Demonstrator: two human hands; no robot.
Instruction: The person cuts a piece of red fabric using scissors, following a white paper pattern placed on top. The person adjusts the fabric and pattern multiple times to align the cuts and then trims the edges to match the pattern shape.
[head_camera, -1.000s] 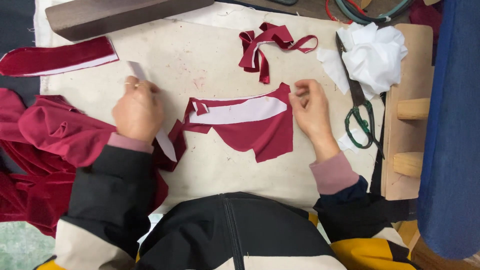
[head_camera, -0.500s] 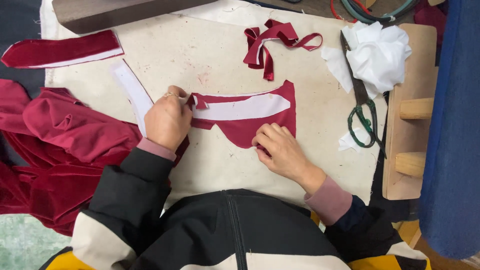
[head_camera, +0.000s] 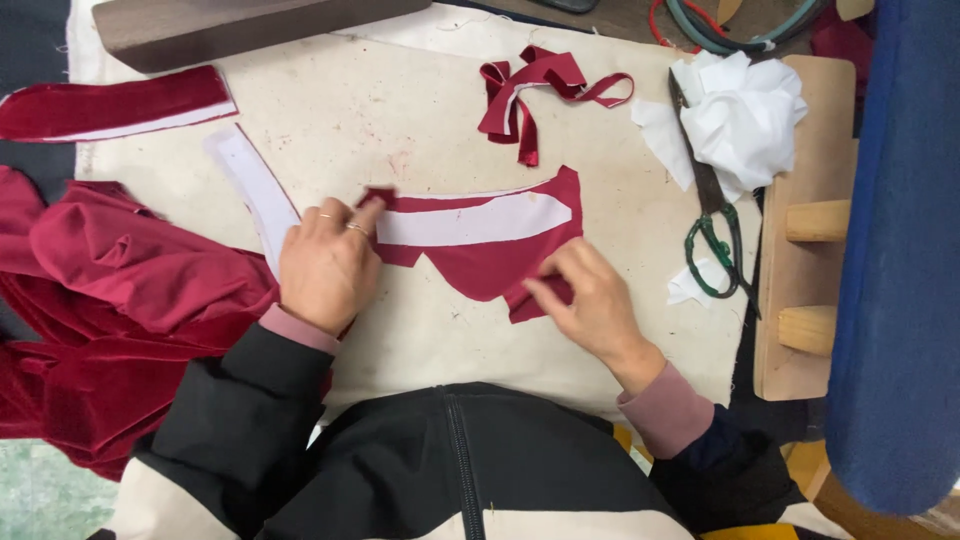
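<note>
A curved dark red velvet piece (head_camera: 480, 262) with a white strip of interfacing (head_camera: 470, 222) lies on the cream work surface (head_camera: 400, 120). My left hand (head_camera: 325, 265) presses on its left end, fingers pinching a small folded corner of the red cloth. My right hand (head_camera: 590, 300) rests on the piece's lower right corner, fingertips gripping the edge of the fabric. A loose white strip (head_camera: 250, 190) lies just left of my left hand.
A heap of red velvet (head_camera: 110, 300) fills the left side. A red strip (head_camera: 110, 105) lies top left, a tangle of red trimmings (head_camera: 535, 90) at the top. Scissors (head_camera: 715, 220), crumpled white cloth (head_camera: 740, 110) and a wooden block (head_camera: 810, 230) sit right.
My left hand left the white strip and moved right onto the red piece's left end. My right hand moved from the piece's upper right down to its lower right corner.
</note>
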